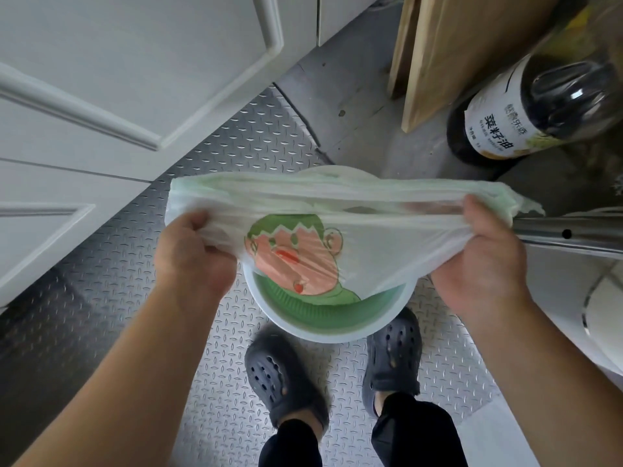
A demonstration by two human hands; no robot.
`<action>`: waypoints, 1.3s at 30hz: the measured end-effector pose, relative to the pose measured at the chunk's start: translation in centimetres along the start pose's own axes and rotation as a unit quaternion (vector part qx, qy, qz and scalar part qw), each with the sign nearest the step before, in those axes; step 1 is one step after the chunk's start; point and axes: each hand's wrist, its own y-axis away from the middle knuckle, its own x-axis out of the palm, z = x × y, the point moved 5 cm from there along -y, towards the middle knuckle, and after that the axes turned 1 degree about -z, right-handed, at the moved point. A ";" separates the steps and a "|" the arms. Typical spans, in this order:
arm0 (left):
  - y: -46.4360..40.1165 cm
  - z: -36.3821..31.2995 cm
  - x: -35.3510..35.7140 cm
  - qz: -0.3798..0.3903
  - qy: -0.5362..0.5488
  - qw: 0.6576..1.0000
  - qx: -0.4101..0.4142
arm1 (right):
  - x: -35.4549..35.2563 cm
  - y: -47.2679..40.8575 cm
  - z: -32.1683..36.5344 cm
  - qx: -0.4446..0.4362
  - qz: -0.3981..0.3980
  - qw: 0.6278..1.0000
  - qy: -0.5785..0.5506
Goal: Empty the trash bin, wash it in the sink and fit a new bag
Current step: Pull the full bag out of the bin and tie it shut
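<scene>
A thin white plastic bag (364, 244) with a green and orange cartoon print is stretched wide just above the trash bin (323, 328). The bin is round with a white rim and a green inside, and it stands on the floor between my feet. My left hand (194, 251) grips the bag's left edge, with the plastic bunched under the curled fingers. At the bag's right edge my right hand (485, 251) grips the plastic the same way. The bag hides the far half of the bin.
White cabinet doors (101, 106) fill the upper left. The floor is a metal tread plate (141, 271). A dark oil bottle (526, 109) and wooden boards (448, 52) stand at the upper right. A metal tube (569, 234) pokes in from the right. My two dark clogs (286, 375) flank the bin.
</scene>
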 end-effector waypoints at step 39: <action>4.6 5.7 5.6 0.077 -0.357 0.914 0.175 | 10.2 -2.1 -5.1 0.016 0.113 0.919 0.377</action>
